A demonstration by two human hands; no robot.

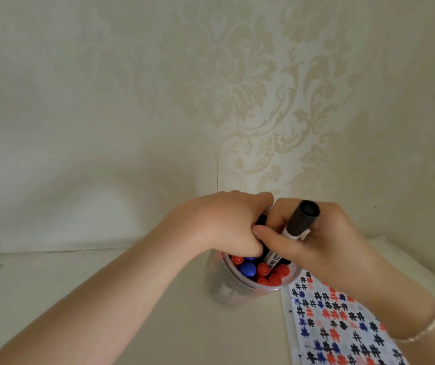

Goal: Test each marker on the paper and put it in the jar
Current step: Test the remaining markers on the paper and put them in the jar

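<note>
A clear jar [226, 291] stands on the pale table, packed with several capped markers, red ones [263, 270] and blue ones [246, 268] showing at its mouth. My right hand [324, 238] grips a black-capped marker [300, 222], white barrel pointing down into the jar. My left hand [221, 222] sits over the jar's far rim, fingers curled down among the markers; what they hold is hidden. The paper [337, 325] lies to the right of the jar, covered with black, red and blue hash marks.
A patterned cream wall rises directly behind the jar. The pale table [105, 299] stretches to the left and front. My right forearm, with a thin bracelet [422, 330] on the wrist, crosses over the paper.
</note>
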